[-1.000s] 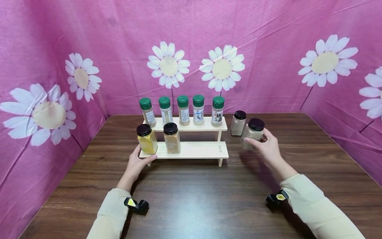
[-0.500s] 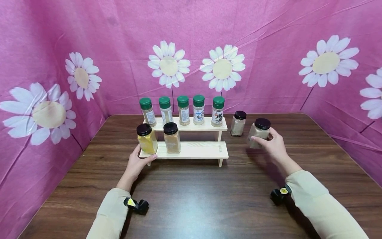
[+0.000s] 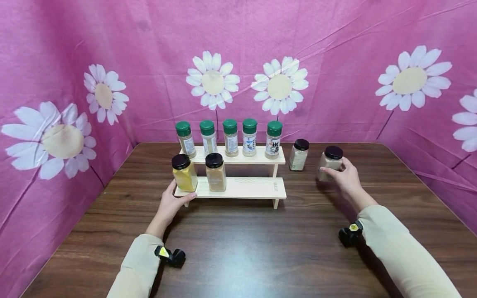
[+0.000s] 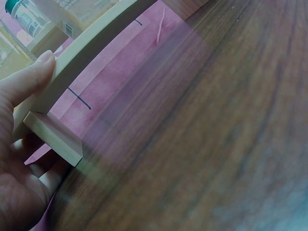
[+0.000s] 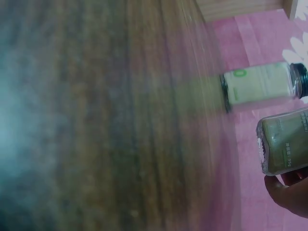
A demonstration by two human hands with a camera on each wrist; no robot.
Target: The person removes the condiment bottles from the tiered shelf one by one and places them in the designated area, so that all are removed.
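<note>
My left hand (image 3: 169, 205) grips the left end of the wooden two-tier spice rack (image 3: 253, 188), thumb on the lower shelf's edge and fingers beneath it, beside the leg (image 4: 55, 139). On that shelf stand a spice jar of yellow powder (image 3: 185, 178) and a spice jar of tan powder (image 3: 216, 178), both black-lidded. At the right, my right hand (image 3: 348, 180) holds a black-lidded spice jar of greyish powder (image 3: 329, 167) between thumb and fingers. The right wrist view shows this jar (image 5: 286, 144) raised, its base visible. Just left of it stands another black-lidded jar (image 3: 298, 159) of pale powder.
Several green-capped spice bottles (image 3: 231, 142) stand in a row on the rack's upper shelf. Everything sits on a dark wood table (image 3: 238, 248). Behind it hangs a pink cloth (image 3: 246, 37) printed with white daisies.
My right hand has moved right with the greyish jar, widening the distance to the jar left standing on the table. The left hand stays at the rack's end.
</note>
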